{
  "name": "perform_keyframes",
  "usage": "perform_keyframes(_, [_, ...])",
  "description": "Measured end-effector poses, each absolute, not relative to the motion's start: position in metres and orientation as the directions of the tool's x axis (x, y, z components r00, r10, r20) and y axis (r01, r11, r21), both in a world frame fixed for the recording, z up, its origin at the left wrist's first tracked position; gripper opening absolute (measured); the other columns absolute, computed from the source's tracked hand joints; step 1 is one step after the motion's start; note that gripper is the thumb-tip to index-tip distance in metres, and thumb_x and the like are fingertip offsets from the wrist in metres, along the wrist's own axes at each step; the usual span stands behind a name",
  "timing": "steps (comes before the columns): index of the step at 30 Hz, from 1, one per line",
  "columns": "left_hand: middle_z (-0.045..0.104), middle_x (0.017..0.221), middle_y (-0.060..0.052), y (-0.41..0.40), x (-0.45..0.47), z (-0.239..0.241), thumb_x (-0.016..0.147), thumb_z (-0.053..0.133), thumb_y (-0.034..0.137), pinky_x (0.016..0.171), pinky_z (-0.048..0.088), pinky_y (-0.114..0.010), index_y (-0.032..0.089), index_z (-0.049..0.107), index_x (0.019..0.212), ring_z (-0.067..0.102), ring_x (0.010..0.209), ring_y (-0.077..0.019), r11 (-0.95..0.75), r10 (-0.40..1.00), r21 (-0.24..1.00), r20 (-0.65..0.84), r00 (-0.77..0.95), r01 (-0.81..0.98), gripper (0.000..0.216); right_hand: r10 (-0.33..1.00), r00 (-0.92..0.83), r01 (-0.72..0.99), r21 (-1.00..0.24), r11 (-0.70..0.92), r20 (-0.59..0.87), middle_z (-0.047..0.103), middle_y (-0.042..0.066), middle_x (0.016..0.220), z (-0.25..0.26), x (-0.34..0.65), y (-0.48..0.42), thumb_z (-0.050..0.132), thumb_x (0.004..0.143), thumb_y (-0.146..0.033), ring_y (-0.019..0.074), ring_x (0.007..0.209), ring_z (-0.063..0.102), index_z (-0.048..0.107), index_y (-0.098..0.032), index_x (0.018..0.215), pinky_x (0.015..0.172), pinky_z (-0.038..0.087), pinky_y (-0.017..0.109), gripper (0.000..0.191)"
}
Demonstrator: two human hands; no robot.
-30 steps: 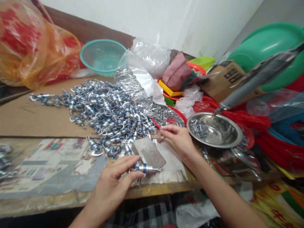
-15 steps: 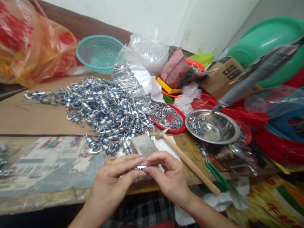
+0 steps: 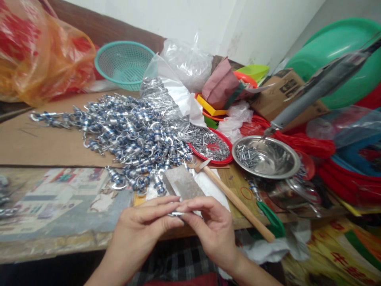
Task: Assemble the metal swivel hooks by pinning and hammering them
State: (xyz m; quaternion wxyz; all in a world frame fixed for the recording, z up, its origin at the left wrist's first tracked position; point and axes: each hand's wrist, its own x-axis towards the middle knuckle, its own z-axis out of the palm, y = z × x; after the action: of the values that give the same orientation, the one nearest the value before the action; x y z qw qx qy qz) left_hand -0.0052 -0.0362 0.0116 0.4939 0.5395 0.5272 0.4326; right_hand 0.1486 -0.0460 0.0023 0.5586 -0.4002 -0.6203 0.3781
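Observation:
Close in front of me, my left hand point(image 3: 145, 226) and my right hand point(image 3: 210, 222) meet at the fingertips. Both pinch a small shiny metal piece point(image 3: 176, 213); fingers cover most of it, so its kind is unclear. Just beyond the hands lies a grey metal block point(image 3: 183, 182) on the bench. A hammer point(image 3: 238, 202) with a wooden handle rests to the right of the block. Behind and to the left spreads a heap of silver and blue metal fittings with hooked ends point(image 3: 133, 135).
A red plate point(image 3: 230, 157) holds many small metal strips. Beside it, a steel bowl point(image 3: 279, 159) contains pins, with a grey rod-shaped tool point(image 3: 315, 95) slanting above. A turquoise basket point(image 3: 125, 63) stands at the back. A green-handled tool point(image 3: 272, 218) lies near the front edge.
The hands have shifted slightly down in the view, still together on the metal piece. More of the metal block shows behind them. The bench items look unmoved.

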Motion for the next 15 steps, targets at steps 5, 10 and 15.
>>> perform_keyframes(5, [0.076, 0.094, -0.003, -0.037, -0.007, 0.012, 0.060, 0.071, 0.028, 0.082, 0.055, -0.035, 0.031, 0.077, 0.068, 0.068, 0.091, -0.0265, 0.153, 0.984, 0.988, -0.151, 0.091, -0.010, 0.011, 0.774, -0.152, 0.273, -0.726, 0.631, 0.615, 0.068, 0.005, 0.093, 0.006, 0.154, -0.051, 0.062, 0.076, -0.008, 0.0172, 0.087, 0.066, 0.058, -0.025, 0.108, 0.076, 0.056, 0.029, 0.036])
perform_keyframes(10, [0.074, 0.096, -0.002, -0.040, -0.010, 0.012, 0.064, 0.069, 0.031, 0.084, 0.052, -0.031, 0.028, 0.076, 0.065, 0.065, 0.097, -0.0232, 0.170, 0.983, 0.984, -0.165, 0.075, -0.056, 0.007, 0.515, -0.431, 0.454, -0.316, 0.833, 0.741, 0.070, 0.009, 0.092, 0.011, 0.168, -0.048, 0.050, 0.083, -0.006, 0.0171, 0.088, 0.066, 0.059, -0.020, 0.113, 0.072, 0.056, 0.026, 0.034])
perform_keyframes(15, [0.072, 0.091, -0.001, -0.035, -0.013, 0.016, 0.067, 0.068, 0.032, 0.086, 0.049, -0.031, 0.029, 0.075, 0.064, 0.064, 0.092, -0.0218, 0.101, 0.983, 0.993, -0.109, 0.150, 0.061, 0.008, 0.364, -0.584, 0.415, -0.119, 0.902, 0.725, 0.072, 0.010, 0.090, 0.015, 0.175, -0.042, 0.052, 0.084, -0.009, 0.0189, 0.097, 0.064, 0.064, -0.011, 0.103, 0.081, 0.054, 0.026, 0.023])
